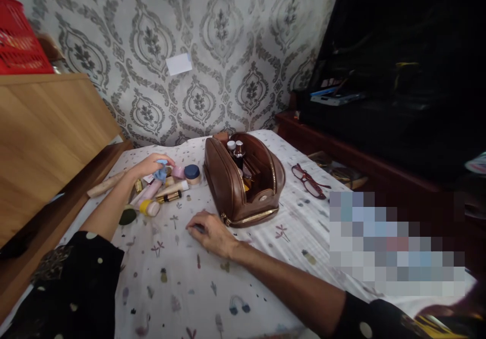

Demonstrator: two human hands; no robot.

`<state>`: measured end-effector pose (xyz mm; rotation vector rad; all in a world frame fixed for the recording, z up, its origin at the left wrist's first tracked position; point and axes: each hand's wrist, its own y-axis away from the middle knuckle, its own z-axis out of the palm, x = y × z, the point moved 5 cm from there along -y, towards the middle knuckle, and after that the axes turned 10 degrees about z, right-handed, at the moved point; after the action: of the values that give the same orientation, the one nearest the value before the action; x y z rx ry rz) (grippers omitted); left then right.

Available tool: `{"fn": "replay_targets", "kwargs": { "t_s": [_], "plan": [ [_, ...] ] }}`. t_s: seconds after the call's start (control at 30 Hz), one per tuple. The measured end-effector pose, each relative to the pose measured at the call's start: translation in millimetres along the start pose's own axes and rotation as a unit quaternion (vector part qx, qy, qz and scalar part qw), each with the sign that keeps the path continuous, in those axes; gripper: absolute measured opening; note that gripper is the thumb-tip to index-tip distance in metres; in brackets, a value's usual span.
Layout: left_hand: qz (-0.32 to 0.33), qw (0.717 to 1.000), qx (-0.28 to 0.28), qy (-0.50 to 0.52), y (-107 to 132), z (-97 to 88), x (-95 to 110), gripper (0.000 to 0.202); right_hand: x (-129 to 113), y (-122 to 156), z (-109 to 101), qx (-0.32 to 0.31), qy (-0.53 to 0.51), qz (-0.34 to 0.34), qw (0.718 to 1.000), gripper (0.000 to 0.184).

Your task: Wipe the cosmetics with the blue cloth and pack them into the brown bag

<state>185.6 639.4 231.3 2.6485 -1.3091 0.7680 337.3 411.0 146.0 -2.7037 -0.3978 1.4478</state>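
A brown leather toiletry bag [231, 187] stands unzipped on a white patterned sheet [182, 278], with bottles upright inside. My left hand [151, 166] reaches over a heap of cosmetics [159, 197] left of the bag, and its fingers are closed on a small light-blue item [161, 173]. My right hand [210, 232] rests knuckles-up on the sheet just in front of the bag, fingers curled over something small and dark that I cannot make out. A blue-lidded jar [192, 173] stands between the heap and the bag.
Red-framed glasses [308, 181] lie right of the bag. A wooden cabinet [45, 136] with a red crate [18, 40] on top stands at the left. Dark furniture and a black bag [398, 76] fill the right side. A blurred patch covers part of the right.
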Motion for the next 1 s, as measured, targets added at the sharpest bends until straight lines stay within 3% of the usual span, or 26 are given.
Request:
{"fn": "replay_targets", "kwargs": {
  "t_s": [0.1,0.2,0.37,0.6,0.8,1.0],
  "plan": [
    [-0.047,0.994,0.083,-0.049,16.8,-8.7,-1.7,0.044,0.9,-0.3,0.1,-0.001,-0.008,0.008,1.000,0.013],
    [-0.091,0.983,0.123,-0.099,33.0,-5.3,-5.8,0.042,3.5,-0.4,1.0,-0.001,-0.019,0.018,1.000,0.013],
    [-0.128,0.973,0.103,-0.164,45.0,17.5,0.0,0.038,6.7,0.0,2.9,-0.002,-0.031,0.022,0.999,0.014],
    [-0.189,0.953,0.034,-0.233,36.2,49.6,21.4,0.051,8.9,-1.2,5.5,-0.003,-0.040,0.032,0.999,0.015],
    [-0.248,0.933,0.017,-0.260,27.5,55.6,21.5,0.063,9.5,-2.1,6.8,-0.005,-0.040,0.027,0.999,0.015],
    [-0.263,0.925,0.056,-0.267,21.2,59.3,18.8,0.059,11.6,-2.6,7.1,0.004,-0.041,0.019,0.999,0.014]
  ]
}}
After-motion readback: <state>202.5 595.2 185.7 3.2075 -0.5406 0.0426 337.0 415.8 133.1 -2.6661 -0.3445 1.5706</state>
